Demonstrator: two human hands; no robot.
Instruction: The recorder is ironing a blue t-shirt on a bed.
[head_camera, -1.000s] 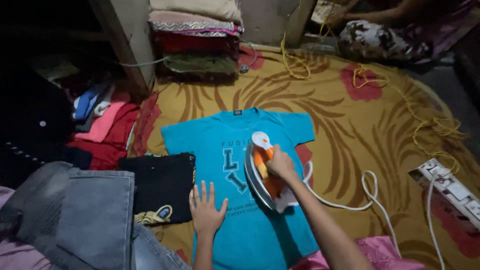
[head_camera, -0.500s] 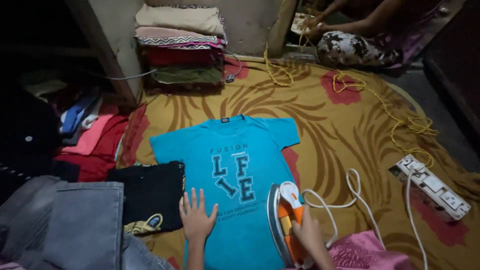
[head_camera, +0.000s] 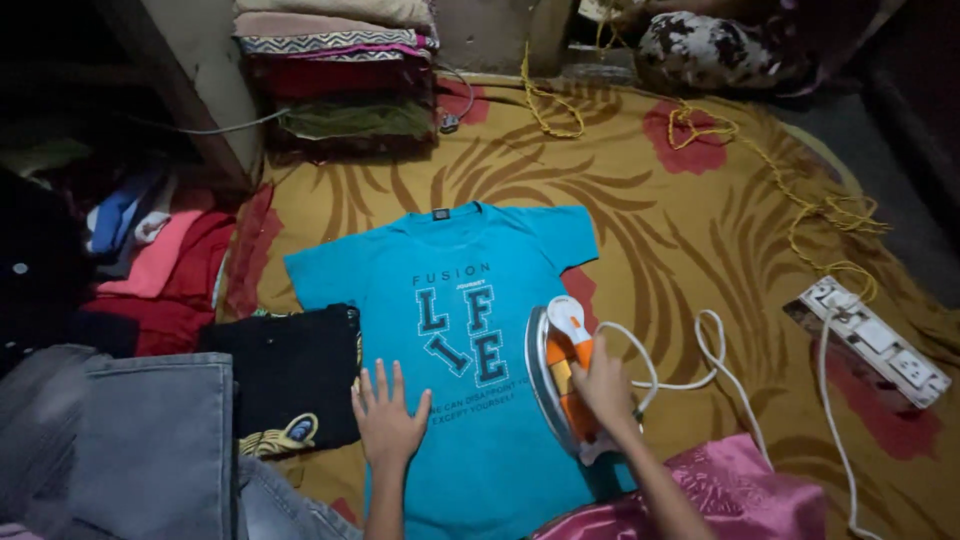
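Dim room, floor-level work: at far left a heap of red, pink and blue clothes (head_camera: 150, 250) lies in shadow, with grey denim (head_camera: 130, 440) bunched at the near left corner and a folded black garment (head_camera: 290, 375) just beside it. Your left hand (head_camera: 388, 420) lies flat, fingers spread open, on the lower hem area of the turquoise T-shirt (head_camera: 450, 300), which is laid out face up, collar pointing far, on a mustard floor cloth (head_camera: 680, 220) patterned with brown swirls and red flowers. Behind the shirt, against the far wall, stands a stack of folded fabrics (head_camera: 340, 70). Your right hand (head_camera: 603, 385) has its fingers closed around the orange handle of the white-and-orange iron (head_camera: 562, 375), tipped on its edge at the shirt's right side, soleplate facing left toward the print. Its white cord (head_camera: 700, 350) loops across the cloth to the right. A shiny pink fabric (head_camera: 740, 490) bunches at the near edge. Yellow cable (head_camera: 800, 190) snakes along the far right, where a white power strip (head_camera: 870, 340) rests; a seated person's patterned clothing (head_camera: 710, 45) shows at the far edge.
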